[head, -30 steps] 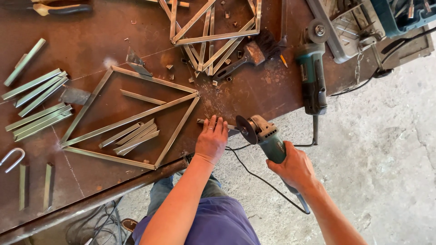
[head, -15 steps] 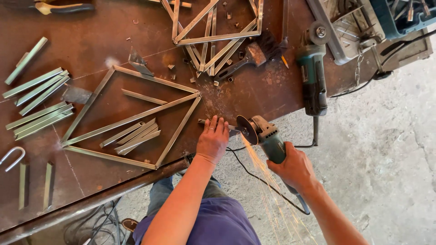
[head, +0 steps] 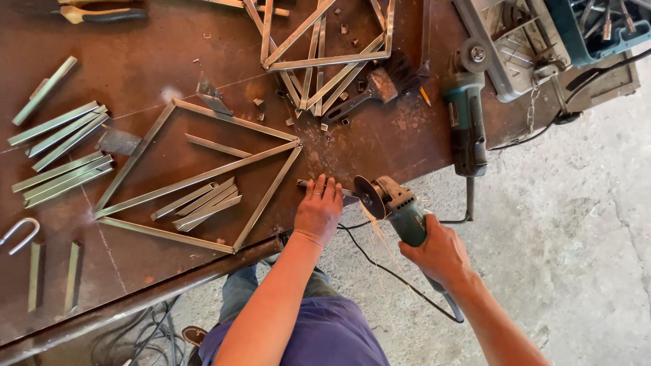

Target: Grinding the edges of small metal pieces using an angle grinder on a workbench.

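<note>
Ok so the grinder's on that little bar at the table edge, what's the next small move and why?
Probably keep the left hand pressing the short metal bar flat and ease the angle grinder in the right hand straight through. Sparks are flying off the disc, and the bar's end overhangs the table edge unsupported.

left hand (head: 319, 211) lies flat, palm down, fingers together; right hand (head: 439, 255) is curled in a tight grip.

table (head: 169, 54): rust-brown | angle grinder (head: 407, 213): teal-green, black disc | metal bars (head: 57, 129): silvery grey | shirt (head: 325, 335): purple
</note>
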